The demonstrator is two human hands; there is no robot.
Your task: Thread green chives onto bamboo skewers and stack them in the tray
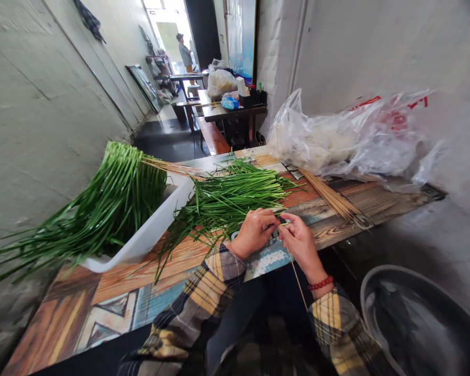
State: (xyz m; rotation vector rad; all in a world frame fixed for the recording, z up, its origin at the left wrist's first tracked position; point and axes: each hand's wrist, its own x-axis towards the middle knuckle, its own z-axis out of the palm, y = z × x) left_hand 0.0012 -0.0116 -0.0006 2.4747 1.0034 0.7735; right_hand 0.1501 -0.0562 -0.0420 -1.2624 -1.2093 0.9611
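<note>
Near the centre of the frame, just past the front edge of the patterned surface (117, 279), I have both hands close together over the work. My right hand (300, 241) has its grip closed on a thin stick (296, 271), thumb against fingers, and the stick slants down toward the lower right. My left hand (257, 230) is curled right beside it, fingertips near a small bit of green; I cannot tell from here whether that grip is shut on anything.

Just beyond my hands, mid-frame, the loose green stalks (243, 189) lie spread on the surface, cut ends toward the right. At left I see a thick bunch of stalks (125, 193) in a white tray (144, 241), with sticks (172, 167) jutting rightward from its top. Right of centre a bundle of sticks (329, 194) lies in front of clear plastic bags (387, 141); a grey basin (379, 274) sits at lower right.
</note>
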